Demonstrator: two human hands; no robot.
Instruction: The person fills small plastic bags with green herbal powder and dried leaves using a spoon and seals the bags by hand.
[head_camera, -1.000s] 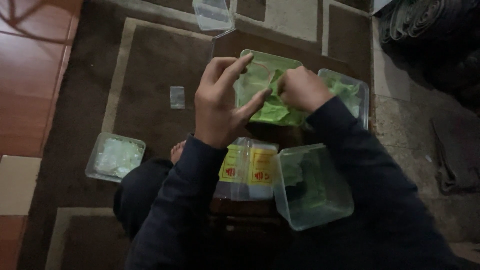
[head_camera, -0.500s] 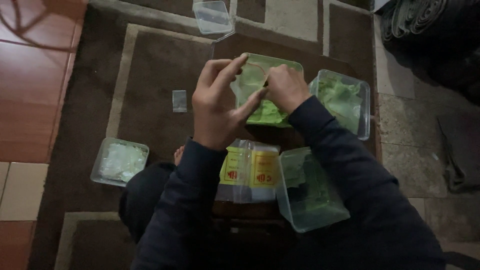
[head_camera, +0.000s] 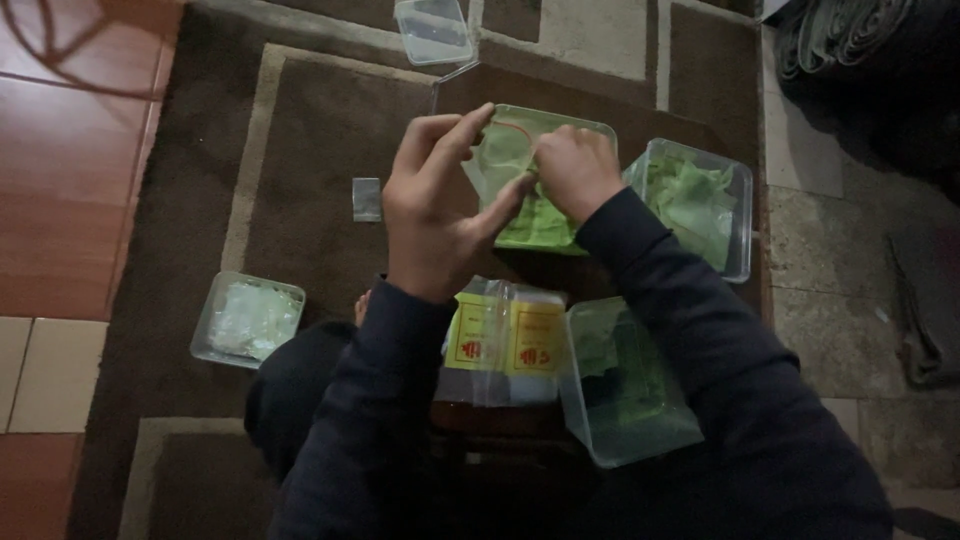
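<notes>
Head view: left hand (head_camera: 432, 215) and right hand (head_camera: 575, 170) pinch a clear bag of green pieces (head_camera: 520, 185) above the carpet (head_camera: 300, 180). Filling or sealing appears underway; next needs steady grip.

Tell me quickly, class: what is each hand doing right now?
Left hand: fingers partly spread, thumb and fingertips pinching the clear plastic bag with green contents.
Right hand: closed, gripping the same bag from the other side.
</notes>
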